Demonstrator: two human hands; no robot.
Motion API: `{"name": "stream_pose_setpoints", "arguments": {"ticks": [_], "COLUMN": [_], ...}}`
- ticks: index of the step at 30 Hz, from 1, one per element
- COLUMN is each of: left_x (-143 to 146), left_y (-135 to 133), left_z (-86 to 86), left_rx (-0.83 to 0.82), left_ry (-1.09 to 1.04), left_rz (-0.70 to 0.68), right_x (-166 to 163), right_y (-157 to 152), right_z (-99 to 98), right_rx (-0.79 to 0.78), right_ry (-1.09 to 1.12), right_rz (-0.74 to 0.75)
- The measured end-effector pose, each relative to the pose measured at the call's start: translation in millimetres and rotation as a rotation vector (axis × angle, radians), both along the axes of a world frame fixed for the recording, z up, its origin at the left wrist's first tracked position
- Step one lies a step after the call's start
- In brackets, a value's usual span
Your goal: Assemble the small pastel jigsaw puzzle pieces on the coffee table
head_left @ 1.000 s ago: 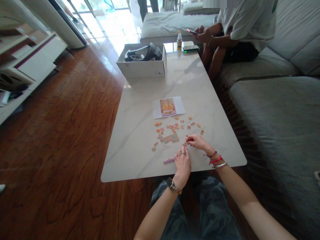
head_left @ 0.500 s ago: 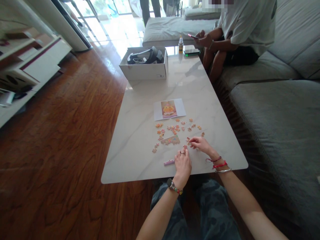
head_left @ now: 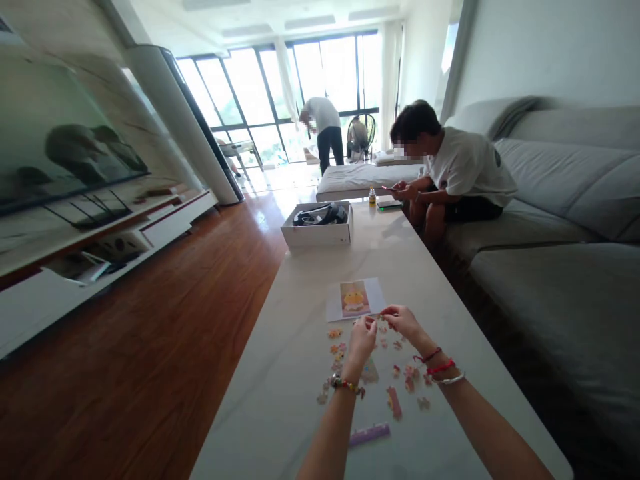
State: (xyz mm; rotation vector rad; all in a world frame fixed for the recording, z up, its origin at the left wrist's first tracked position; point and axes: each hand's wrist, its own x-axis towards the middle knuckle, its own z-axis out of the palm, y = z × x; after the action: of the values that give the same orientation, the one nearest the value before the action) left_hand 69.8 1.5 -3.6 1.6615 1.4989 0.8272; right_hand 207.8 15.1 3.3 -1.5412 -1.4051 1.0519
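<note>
My left hand (head_left: pixel 361 338) and my right hand (head_left: pixel 403 321) are raised above the white marble table (head_left: pixel 295 373), fingertips meeting in a pinch on a small jigsaw piece (head_left: pixel 380 317) between them. Below them lie several loose orange and pink puzzle pieces (head_left: pixel 337 348), a joined strip of pieces (head_left: pixel 394 403) and a small assembled patch (head_left: pixel 370 371). A printed reference picture (head_left: pixel 355 298) of the puzzle lies just beyond my hands. A purple strip (head_left: pixel 369 435) sits near the table's front.
A white box with a black headset (head_left: pixel 319 225) stands further up the table, with a small bottle (head_left: pixel 373 197) and a phone (head_left: pixel 389 205) beyond. A person sits on the grey sofa (head_left: pixel 540 267) at right. Another person stands by the windows. A TV unit (head_left: pixel 95 253) lines the left wall.
The camera has tilted up, showing the room. Both hands have lifted off the table and moved forward, now pinching a piece together in the air.
</note>
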Motion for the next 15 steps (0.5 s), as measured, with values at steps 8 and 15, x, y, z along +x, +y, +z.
{"name": "stream_pose_setpoints", "arguments": {"ticks": [8,15], "left_x": [-4.8,-5.5], "left_y": [20.6,22.4], "left_z": [7.1,12.3], "left_rx": [-0.001,-0.046], "left_ry": [-0.156,-0.264], "left_rz": [-0.023,0.016], "right_x": [-4.1,-4.4], "right_y": [5.1,8.2], "right_z": [13.2,10.7], "right_rx": [0.025,0.050], "right_ry": [-0.041,0.108], "right_rz": [0.053,0.064]}}
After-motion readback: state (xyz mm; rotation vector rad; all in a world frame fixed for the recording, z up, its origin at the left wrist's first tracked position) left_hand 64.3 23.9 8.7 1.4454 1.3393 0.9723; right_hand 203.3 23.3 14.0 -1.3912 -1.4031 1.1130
